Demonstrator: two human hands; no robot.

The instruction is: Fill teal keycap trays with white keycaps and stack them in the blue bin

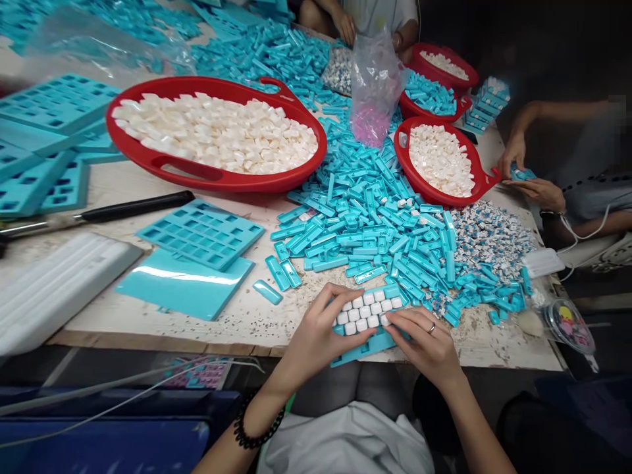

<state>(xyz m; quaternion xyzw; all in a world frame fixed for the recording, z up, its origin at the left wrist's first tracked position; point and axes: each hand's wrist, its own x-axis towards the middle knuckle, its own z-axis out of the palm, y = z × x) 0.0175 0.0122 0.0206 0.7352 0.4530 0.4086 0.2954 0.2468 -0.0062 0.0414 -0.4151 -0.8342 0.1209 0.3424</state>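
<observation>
A small blue keyboard-like piece with rows of white keycaps (367,311) is held over the table's front edge. My left hand (320,324) is closed on its left end, thumb along the near side and fingers on the far side. At its right end, the fingers of my right hand (425,342) are pinched against a white keycap in the lower row. Under the keyboard, a turquoise plate (365,349) sticks out toward me. A heap of turquoise plastic pieces (355,230) lies just beyond my hands.
Red baskets of white keycaps stand at left (296,179) and right (402,161). Turquoise slotted trays (200,230), a black-handled tool (138,205) and a white bar (69,289) lie left. A co-worker's hands (536,187) work at right; another person sits across (345,26).
</observation>
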